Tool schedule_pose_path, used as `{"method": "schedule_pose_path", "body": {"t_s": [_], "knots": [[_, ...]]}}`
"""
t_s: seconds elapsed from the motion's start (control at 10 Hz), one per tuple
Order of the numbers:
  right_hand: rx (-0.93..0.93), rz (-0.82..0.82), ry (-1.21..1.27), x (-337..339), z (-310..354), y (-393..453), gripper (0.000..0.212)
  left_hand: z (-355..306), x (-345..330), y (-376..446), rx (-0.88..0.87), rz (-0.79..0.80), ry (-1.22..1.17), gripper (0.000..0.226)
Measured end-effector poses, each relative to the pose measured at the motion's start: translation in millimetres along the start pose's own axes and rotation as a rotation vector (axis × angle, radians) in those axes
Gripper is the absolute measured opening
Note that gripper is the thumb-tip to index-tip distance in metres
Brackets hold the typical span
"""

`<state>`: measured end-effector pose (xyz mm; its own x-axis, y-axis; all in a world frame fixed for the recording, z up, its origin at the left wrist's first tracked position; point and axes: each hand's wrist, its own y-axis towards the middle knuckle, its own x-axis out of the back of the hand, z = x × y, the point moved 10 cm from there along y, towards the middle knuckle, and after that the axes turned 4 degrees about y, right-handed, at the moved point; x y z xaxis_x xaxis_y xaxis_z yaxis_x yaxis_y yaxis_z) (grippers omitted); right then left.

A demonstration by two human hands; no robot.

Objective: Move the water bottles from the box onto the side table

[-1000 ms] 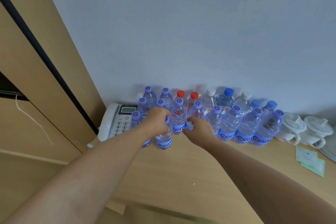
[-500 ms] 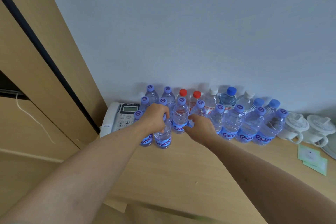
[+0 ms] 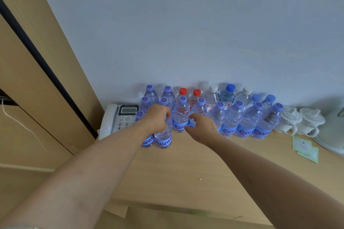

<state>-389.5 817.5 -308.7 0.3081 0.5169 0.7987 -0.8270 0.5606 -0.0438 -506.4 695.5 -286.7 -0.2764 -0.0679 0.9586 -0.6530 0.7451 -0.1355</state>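
Many clear water bottles [image 3: 230,122] with purple, red, white and blue caps stand in rows against the wall on the wooden side table [image 3: 186,173]. My left hand [image 3: 157,117] grips the top of a front water bottle [image 3: 163,138], which stands on the table beside another. My right hand [image 3: 202,126] curls around the lower part of a purple-capped bottle [image 3: 199,107] in the row and hides its label. A cardboard box flap [image 3: 167,219] shows at the bottom edge.
A white desk telephone [image 3: 119,117] sits left of the bottles, beside a tall wooden panel [image 3: 37,80]. Two white lidded cups [image 3: 290,120], green-and-white sachets [image 3: 305,148] and a white appliance base [image 3: 333,135] lie to the right.
Both hands stay at the same bottles. My right thumb has loosened a little from its bottle, and the view has shifted slightly.
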Motion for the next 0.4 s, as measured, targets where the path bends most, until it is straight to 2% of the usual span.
{"method": "schedule_pose_path", "body": {"t_s": [0.1, 0.2, 0.4], "knots": [[-0.002, -0.013, -0.039, 3.7, 3.5, -6.5, 0.045, -0.6, -3.6, -1.4, -0.028, -0.017, -0.026, 0.046], [-0.004, -0.026, -0.073, 9.2, 9.3, -13.3, 0.037, -8.3, 1.2, -5.3, -0.069, -0.069, -0.072, 0.05], [-0.007, -0.084, -0.07, 25.7, 19.3, -33.8, 0.039, -24.2, 21.9, -20.9, -0.136, -0.2, -0.121, 0.047]]}}
